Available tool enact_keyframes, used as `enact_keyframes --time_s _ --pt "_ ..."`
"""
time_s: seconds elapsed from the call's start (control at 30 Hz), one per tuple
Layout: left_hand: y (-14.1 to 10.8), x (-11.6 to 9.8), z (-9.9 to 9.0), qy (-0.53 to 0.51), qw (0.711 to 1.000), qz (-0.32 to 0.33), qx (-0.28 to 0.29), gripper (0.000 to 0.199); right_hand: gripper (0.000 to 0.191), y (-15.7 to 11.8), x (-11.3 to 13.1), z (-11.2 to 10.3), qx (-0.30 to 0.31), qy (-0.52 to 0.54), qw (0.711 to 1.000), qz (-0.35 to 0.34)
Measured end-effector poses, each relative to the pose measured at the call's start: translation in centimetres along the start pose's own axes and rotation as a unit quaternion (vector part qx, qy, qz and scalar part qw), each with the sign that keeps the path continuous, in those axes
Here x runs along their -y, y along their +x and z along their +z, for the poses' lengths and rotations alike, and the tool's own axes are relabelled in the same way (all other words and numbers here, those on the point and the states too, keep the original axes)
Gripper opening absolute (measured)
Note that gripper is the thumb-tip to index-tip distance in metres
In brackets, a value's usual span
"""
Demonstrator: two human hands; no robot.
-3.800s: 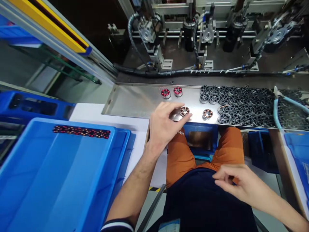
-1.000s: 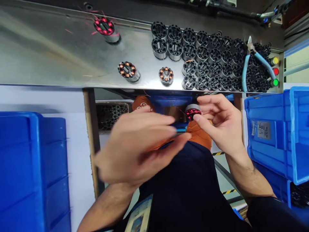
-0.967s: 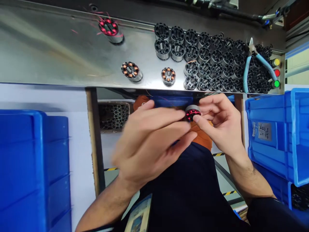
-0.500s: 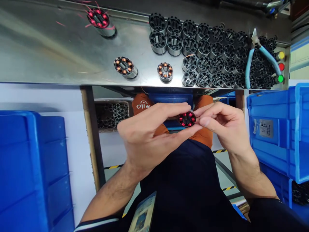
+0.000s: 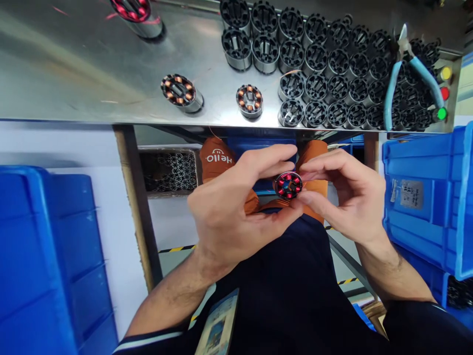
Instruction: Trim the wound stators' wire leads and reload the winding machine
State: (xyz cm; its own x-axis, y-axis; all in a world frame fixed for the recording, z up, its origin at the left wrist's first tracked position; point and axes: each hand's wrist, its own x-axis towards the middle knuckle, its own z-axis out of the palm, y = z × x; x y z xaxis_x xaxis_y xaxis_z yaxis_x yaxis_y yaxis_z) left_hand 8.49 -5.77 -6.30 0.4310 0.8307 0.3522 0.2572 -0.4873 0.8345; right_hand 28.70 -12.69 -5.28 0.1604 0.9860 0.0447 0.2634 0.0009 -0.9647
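Note:
A round motor stator with red windings (image 5: pixel 288 186) is held between both hands over my lap. My left hand (image 5: pixel 236 207) has its thumb below and its fingers above the stator, gripping its left side. The fingertips of my right hand (image 5: pixel 342 192) pinch at the right side of the stator, where thin reddish wires show. On the metal bench (image 5: pixel 92 93) stand two copper-wound stators (image 5: pixel 179 91), (image 5: pixel 250 100) and a red-wound stator (image 5: pixel 136 15) at the far left.
Rows of unwound black stators (image 5: pixel 291 54) fill the bench's right part, with blue-handled pliers (image 5: pixel 392 93) lying on them. Blue bins stand at left (image 5: pixel 74 246) and right (image 5: pixel 424 197). A box of metal rings (image 5: pixel 170 170) sits under the bench.
The held stator has turned its wound face more toward the camera, and my left fingers have bent. My right fingers have spread slightly around the wires. The view has shifted a little.

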Motion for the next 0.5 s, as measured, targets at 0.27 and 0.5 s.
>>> enact_keyframes --time_s 0.27,0.5 --pt "-0.05 0.41 0.03 0.013 0.997 0.061 0.034 0.051 0.01 0.39 0.41 -0.19 -0.001 -0.067 0.997 -0.036" --pt "-0.85 0.64 -0.15 0.024 0.998 0.041 0.032 0.048 0.02 -0.34 0.31 -0.03 0.015 0.056 0.996 0.067"
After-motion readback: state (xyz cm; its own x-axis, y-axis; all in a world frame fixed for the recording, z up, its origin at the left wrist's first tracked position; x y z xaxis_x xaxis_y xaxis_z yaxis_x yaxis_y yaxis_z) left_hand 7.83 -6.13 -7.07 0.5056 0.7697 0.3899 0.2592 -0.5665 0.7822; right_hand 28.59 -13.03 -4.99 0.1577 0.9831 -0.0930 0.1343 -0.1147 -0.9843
